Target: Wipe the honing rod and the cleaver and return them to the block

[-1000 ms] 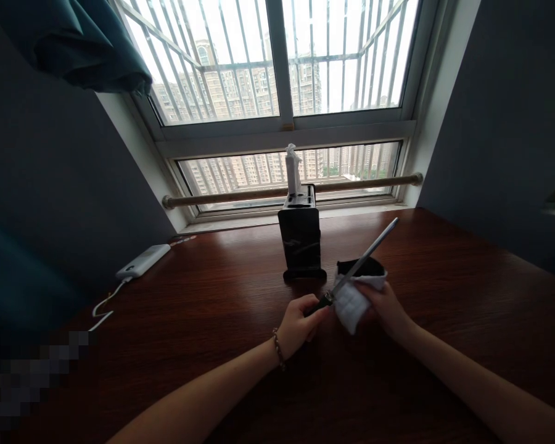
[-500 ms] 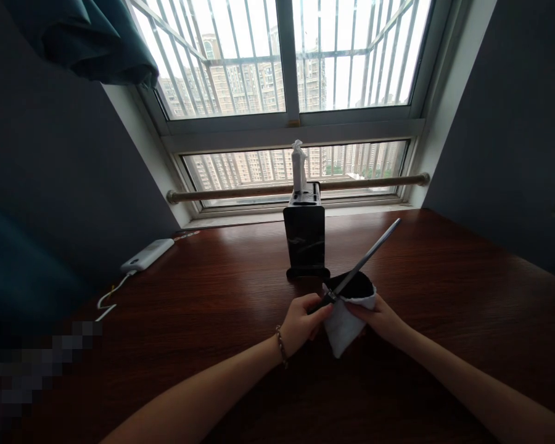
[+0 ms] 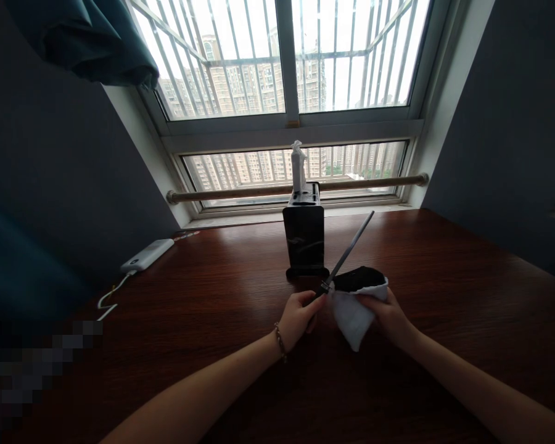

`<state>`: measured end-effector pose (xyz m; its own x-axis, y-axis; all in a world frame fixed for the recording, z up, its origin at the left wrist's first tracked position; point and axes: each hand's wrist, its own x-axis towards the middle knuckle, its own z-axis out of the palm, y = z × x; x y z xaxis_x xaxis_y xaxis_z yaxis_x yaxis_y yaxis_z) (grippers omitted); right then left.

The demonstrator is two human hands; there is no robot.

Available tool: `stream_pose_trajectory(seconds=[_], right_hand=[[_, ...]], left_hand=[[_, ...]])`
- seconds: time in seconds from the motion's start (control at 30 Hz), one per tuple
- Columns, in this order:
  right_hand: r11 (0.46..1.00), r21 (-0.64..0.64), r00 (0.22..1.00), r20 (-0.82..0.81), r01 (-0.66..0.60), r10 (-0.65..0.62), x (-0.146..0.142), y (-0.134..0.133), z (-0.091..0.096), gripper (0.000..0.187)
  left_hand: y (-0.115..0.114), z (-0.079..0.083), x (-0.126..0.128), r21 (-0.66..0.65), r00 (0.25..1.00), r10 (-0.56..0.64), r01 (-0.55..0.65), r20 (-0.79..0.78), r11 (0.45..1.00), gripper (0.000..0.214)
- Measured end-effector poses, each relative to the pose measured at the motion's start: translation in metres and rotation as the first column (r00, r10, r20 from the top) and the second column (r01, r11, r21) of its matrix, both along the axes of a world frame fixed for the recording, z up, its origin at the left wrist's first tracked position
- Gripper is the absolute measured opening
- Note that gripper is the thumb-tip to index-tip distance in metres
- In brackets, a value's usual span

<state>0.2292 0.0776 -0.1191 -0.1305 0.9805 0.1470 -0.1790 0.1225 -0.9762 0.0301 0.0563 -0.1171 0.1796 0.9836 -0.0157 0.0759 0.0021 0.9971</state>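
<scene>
My left hand [image 3: 300, 316] is closed round the dark handle of a sharpening steel [image 3: 351, 245], a long, thin grey rod pointing up and to the right. In my right hand [image 3: 393, 317] is a two-sided cloth [image 3: 354, 314], white on the outside with a black face showing on top. Its lower corner hangs down, and its left edge lies close beside the base of the rod; whether they touch, I cannot tell. Just beyond both hands stands a black knife block [image 3: 304, 240] with slots in its top and a white wrapped item [image 3: 298, 166] rising from or behind it.
The brown wooden table [image 3: 222, 265] reaches to the window sill. On its left side lies a white power strip [image 3: 148, 254] with a white cable [image 3: 108, 298]. A horizontal rail [image 3: 240, 192] crosses the window, and a teal curtain [image 3: 87, 43] hangs at upper left.
The sharpening steel has moved left and now points more steeply upward. My right hand has shifted right with the cloth, away from the rod, which lay across the cloth's black face before.
</scene>
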Motion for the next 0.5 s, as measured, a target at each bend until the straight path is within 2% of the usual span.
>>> stream_pose_trajectory(seconds=[0.1,0.13,0.2,0.3,0.33,0.5], right_hand=[[0.993,0.075,0.996,0.001,0.089,-0.089,0.001,0.001,-0.001,0.022],[0.990,0.119,0.996,0.044,0.074,-0.080,0.000,0.000,-0.002,0.022],[0.984,0.165,0.983,0.180,-0.067,0.037,-0.002,-0.001,-0.005,0.019],[0.944,0.116,0.906,0.339,-0.310,0.255,-0.005,-0.005,-0.009,0.026],[0.935,0.108,0.892,0.354,-0.339,0.282,-0.006,-0.005,-0.010,0.028],[0.938,0.110,0.899,0.343,-0.328,0.274,-0.004,-0.006,-0.007,0.028]], left_hand=[[0.001,-0.001,0.000,-0.020,1.000,0.021,-0.021,0.012,1.000,0.038],[0.001,-0.001,0.000,-0.020,1.000,0.021,-0.021,0.010,1.000,0.038],[0.001,-0.001,0.000,-0.014,1.000,0.013,-0.013,-0.007,1.000,0.037],[-0.001,0.000,0.001,0.002,0.999,0.001,-0.001,-0.039,1.000,0.037],[-0.001,0.000,0.001,0.004,0.999,-0.001,0.001,-0.044,1.000,0.037],[-0.003,0.004,0.003,0.009,0.998,-0.012,0.012,-0.059,1.000,0.038]])
